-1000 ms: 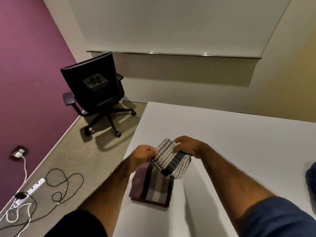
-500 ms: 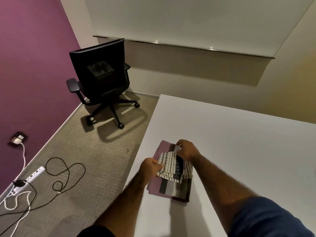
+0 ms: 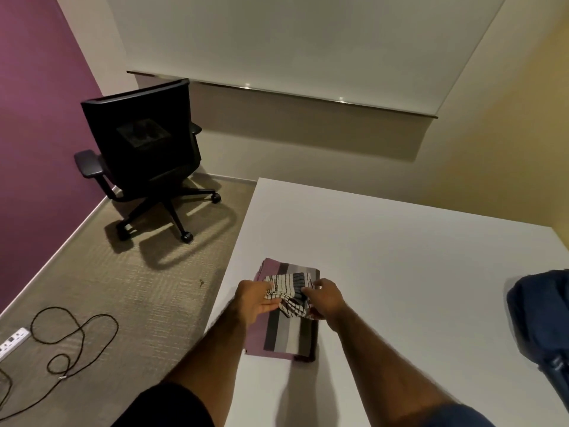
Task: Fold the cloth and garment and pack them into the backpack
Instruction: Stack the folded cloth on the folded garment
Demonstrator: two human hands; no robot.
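Observation:
A folded garment (image 3: 283, 337) with mauve, grey, white and dark stripes lies on the white table (image 3: 400, 257) near its left edge. On top of it sits a small folded checked cloth (image 3: 289, 291), white with dark lines. My left hand (image 3: 254, 298) grips the cloth's left side and my right hand (image 3: 328, 298) pinches its right side, both low over the garment. A dark blue backpack (image 3: 542, 322) lies at the table's right edge, partly cut off by the frame.
A black office chair (image 3: 144, 149) stands on the carpet to the left of the table, by the purple wall. A power strip (image 3: 12, 339) and a black cable (image 3: 70, 337) lie on the floor at the lower left.
Both hands have lowered the checked cloth from above the table onto the striped garment. The view has shifted, and the backpack now shows at the right.

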